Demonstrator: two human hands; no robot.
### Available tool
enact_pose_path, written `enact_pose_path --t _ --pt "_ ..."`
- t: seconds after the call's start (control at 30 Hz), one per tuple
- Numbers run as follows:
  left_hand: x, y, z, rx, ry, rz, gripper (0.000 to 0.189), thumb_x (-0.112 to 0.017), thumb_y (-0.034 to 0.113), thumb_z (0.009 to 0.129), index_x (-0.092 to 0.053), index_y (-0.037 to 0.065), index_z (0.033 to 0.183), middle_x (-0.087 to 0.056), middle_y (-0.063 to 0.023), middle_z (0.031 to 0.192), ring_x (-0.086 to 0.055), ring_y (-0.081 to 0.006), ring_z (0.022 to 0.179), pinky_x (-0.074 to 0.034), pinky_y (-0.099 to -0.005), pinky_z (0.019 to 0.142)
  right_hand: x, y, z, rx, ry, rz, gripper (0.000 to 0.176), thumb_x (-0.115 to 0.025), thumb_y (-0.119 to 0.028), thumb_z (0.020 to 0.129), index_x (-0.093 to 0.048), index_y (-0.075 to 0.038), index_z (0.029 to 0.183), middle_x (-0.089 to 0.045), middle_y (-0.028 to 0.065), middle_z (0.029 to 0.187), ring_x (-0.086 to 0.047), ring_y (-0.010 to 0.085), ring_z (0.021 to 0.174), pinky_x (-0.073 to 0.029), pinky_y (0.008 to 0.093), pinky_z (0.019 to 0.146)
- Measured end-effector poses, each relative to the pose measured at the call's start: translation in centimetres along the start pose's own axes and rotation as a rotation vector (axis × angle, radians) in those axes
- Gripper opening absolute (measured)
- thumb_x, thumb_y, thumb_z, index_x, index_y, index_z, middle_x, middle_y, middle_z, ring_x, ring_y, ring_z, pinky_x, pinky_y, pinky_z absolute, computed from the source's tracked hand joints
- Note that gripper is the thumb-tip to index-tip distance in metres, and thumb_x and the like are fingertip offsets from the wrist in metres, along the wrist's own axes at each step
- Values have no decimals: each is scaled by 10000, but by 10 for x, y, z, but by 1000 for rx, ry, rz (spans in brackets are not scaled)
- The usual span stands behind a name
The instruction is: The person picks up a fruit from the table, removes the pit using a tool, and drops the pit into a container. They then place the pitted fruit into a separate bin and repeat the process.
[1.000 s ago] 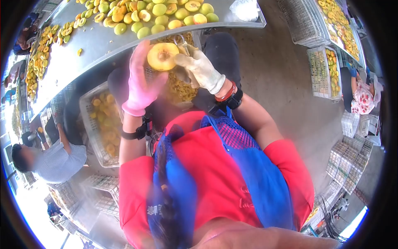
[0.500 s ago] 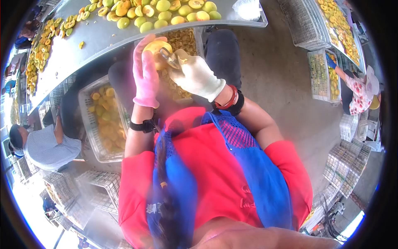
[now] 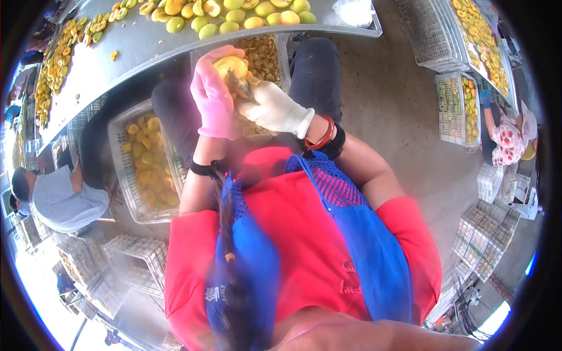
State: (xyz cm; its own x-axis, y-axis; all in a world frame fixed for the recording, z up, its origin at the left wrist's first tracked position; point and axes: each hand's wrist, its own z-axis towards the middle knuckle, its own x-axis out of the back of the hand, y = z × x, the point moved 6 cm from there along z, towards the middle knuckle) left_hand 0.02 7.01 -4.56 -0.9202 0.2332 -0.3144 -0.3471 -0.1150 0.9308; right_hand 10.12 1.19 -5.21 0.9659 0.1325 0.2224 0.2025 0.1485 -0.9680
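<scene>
My left hand (image 3: pixel 214 98), in a pink glove, is wrapped around a yellow fruit half (image 3: pixel 231 64). My right hand (image 3: pixel 270 109), in a white glove, presses a small metal tool (image 3: pixel 239 83) against the fruit. Both hands work close together, just below the edge of a metal table (image 3: pixel 134 50). Beneath them stands a crate of cut fruit pieces (image 3: pixel 264 57). A pile of whole and halved yellow-green fruit (image 3: pixel 225 14) lies on the table above.
A plastic crate of fruit halves (image 3: pixel 146 164) stands at my left. A person in a striped shirt (image 3: pixel 58 202) works at the far left. Stacked crates (image 3: pixel 489 234) and fruit trays (image 3: pixel 459 102) line the right, where another person (image 3: pixel 506 137) bends.
The fruit has turned from cut face towards me to held in my left fist. My right hand has closed in on it with the tool. Both hands dropped slightly.
</scene>
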Motion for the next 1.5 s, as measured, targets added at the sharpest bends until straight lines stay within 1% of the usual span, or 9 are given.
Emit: enact_pose_path --t 0.23,0.37,0.53,0.63,0.93,0.97,1.13,1.3,1.5 --pt "2 0 -2 -38 -8 26 584 -473 490 1016 -600 -77 1077 -699 -187 1002 -673 -199 843 -555 -307 775 -7 -3 -1 128 22 -76 227 -602 -140 856 -606 -9 1041 -640 265 854 -623 464 851 -511 467 718" --pt "5 -4 -2 -117 -70 -25 588 -496 496 1005 -594 -81 1063 -694 -196 1023 -674 -211 841 -556 -316 765 -2 -13 -5 -169 -113 59 235 -607 -128 844 -597 1 1040 -637 262 827 -619 467 834 -516 466 717" --pt "2 -3 -5 -141 -59 -3 553 -517 462 1003 -584 -84 1060 -688 -207 1047 -677 -225 844 -554 -339 765 -8 -7 -4 273 109 -153 172 -589 -124 886 -591 -17 1021 -626 169 710 -628 346 631 -509 415 599" --pt "2 0 -6 -145 -147 -51 527 -533 437 998 -584 -83 1071 -689 -201 1049 -678 -224 855 -550 -335 776 -15 -1 -12 -439 -246 359 98 -569 -133 928 -578 -43 965 -552 53 620 -535 181 478 -440 345 449" --pt "1 4 -2 -42 -450 -9 399 -500 323 1022 -640 -50 1030 -704 -158 1046 -659 -192 928 -534 -315 837 -19 -1 -25 -598 -406 448 136 -540 -196 974 -497 -139 859 -449 -44 585 -420 63 426 -319 239 368" --pt "2 2 -4 5 -426 86 614 -505 509 992 -623 -84 1096 -703 -177 1055 -685 -217 929 -553 -325 827 -23 3 -25 -563 -418 511 149 -540 -208 984 -496 -144 856 -441 -50 586 -403 57 426 -297 230 372" --pt "5 7 -6 -140 -529 461 332 -496 259 1024 -686 -12 1043 -708 -82 1070 -655 -142 926 -522 -271 789 -32 18 -37 -708 -521 800 106 -568 -173 986 -496 -133 920 -407 -61 620 -358 40 440 -269 222 387" --pt "15 -2 -8 49 -149 -130 435 -513 397 1024 -685 -2 1000 -722 -138 941 -700 -217 798 -572 -324 694 -33 17 -29 -646 -520 791 105 -570 -144 981 -490 -119 918 -419 -59 633 -372 40 455 -286 220 406" --pt "115 38 3 -14 393 172 594 -384 473 1049 -641 -62 1092 -707 -211 979 -705 -259 782 -610 -364 666 -38 11 -25 -377 -322 593 60 -584 -114 961 -529 -92 967 -460 -60 639 -428 40 487 -344 218 438"
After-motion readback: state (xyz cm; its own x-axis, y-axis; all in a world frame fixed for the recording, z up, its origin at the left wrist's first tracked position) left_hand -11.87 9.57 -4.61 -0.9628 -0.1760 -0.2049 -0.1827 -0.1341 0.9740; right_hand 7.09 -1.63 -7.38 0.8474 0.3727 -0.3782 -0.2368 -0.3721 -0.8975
